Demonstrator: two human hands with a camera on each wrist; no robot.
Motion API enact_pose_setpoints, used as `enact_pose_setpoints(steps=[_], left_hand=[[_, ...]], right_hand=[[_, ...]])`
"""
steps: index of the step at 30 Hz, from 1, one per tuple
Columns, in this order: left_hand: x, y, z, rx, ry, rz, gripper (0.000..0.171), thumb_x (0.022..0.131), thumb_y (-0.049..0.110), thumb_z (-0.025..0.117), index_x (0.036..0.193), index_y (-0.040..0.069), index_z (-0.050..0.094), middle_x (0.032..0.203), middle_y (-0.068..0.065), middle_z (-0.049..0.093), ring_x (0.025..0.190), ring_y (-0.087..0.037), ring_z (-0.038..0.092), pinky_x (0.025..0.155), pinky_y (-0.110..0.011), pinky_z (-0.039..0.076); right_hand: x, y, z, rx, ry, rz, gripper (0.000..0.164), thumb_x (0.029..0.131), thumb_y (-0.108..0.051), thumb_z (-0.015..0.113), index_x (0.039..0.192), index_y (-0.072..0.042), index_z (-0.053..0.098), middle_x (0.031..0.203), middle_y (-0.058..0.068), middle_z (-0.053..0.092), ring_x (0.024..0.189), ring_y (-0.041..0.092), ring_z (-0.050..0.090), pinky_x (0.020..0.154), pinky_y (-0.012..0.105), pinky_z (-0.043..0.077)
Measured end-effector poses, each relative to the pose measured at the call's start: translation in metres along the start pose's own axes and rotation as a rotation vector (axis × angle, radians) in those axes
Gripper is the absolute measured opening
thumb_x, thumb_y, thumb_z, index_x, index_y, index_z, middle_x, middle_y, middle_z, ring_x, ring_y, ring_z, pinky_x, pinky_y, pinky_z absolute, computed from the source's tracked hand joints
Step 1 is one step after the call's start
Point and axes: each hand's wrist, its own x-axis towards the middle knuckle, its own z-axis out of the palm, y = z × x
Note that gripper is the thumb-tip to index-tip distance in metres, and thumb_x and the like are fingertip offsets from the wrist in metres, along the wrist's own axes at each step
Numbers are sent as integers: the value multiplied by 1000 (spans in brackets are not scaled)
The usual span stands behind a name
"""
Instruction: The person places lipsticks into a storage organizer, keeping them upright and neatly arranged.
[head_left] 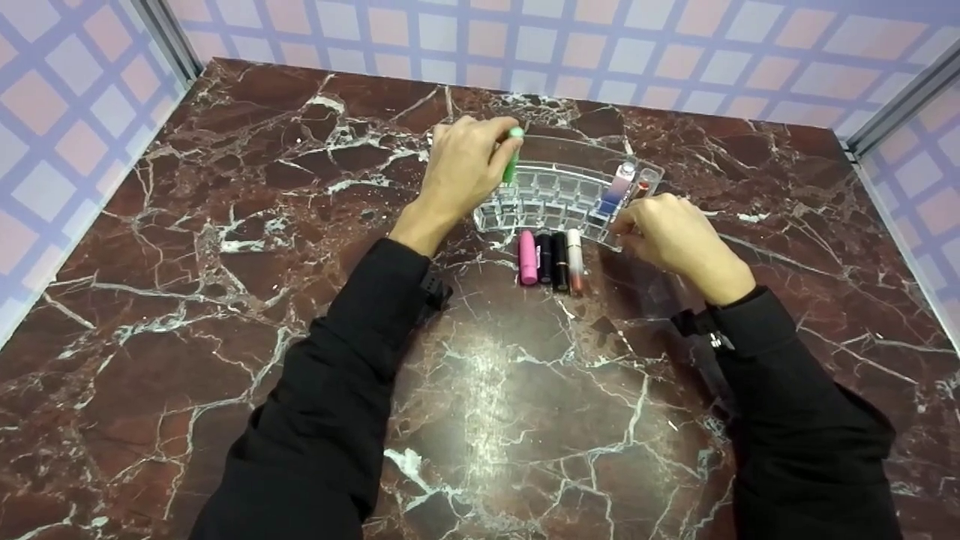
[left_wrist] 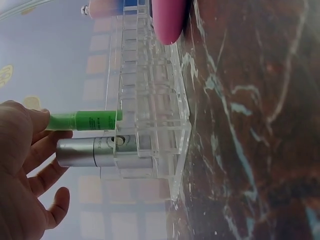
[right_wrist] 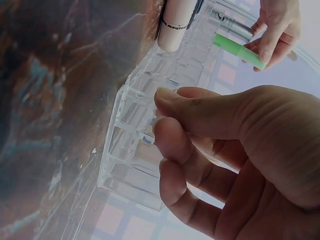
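A clear, curved lipstick organizer [head_left: 555, 191] with rows of small compartments stands on the table. My left hand [head_left: 469, 161] pinches a bright green tube [left_wrist: 95, 120] between thumb and finger, its lower end at the organizer's left end. Beside this tube a silver lipstick [left_wrist: 92, 152] sits in a compartment. At the right end my right hand [head_left: 664, 232] is close to the organizer, fingers loosely curled and nothing visible between the fingertips [right_wrist: 167, 95]. Behind it stand a pink-and-blue lipstick [head_left: 619, 187] and a clear-capped red one [head_left: 643, 187] in their compartments.
In front of the organizer lie a pink tube [head_left: 528, 259], two black lipsticks [head_left: 560, 262] and a white-and-orange tube [head_left: 575, 259] side by side. The brown marbled table [head_left: 480, 420] is bordered by checked walls [head_left: 487, 45].
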Motion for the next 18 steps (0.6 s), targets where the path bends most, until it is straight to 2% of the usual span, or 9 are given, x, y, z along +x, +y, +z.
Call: enact_pose_setpoints(steps=[7,12,18], left_hand=[[-3,-6,2,15,-24,-33,31,107,32,57,129,14,69,121,-3,73,110,-23,60,99,-42,37],[-4,-6,3,43,-73,-64,32,107,34,57,130,15,69,124,-4,71,117,-24,57,103,-42,38],[-3,-3,2,29,-122,-106,34,106,36,57,133,17,67,127,-2,69,112,-21,57,98,-37,40]], right_hand=[[-2,1,0,26,-1,23,22,83,9,71,99,-5,80,97,16,77,74,33,71,69,53,57],[-2,1,0,38,2,13,20,85,8,73,99,-4,80,99,16,77,75,33,72,69,53,57],[-3,3,2,37,11,8,21,84,8,70,100,-2,80,99,17,77,71,34,70,65,55,54]])
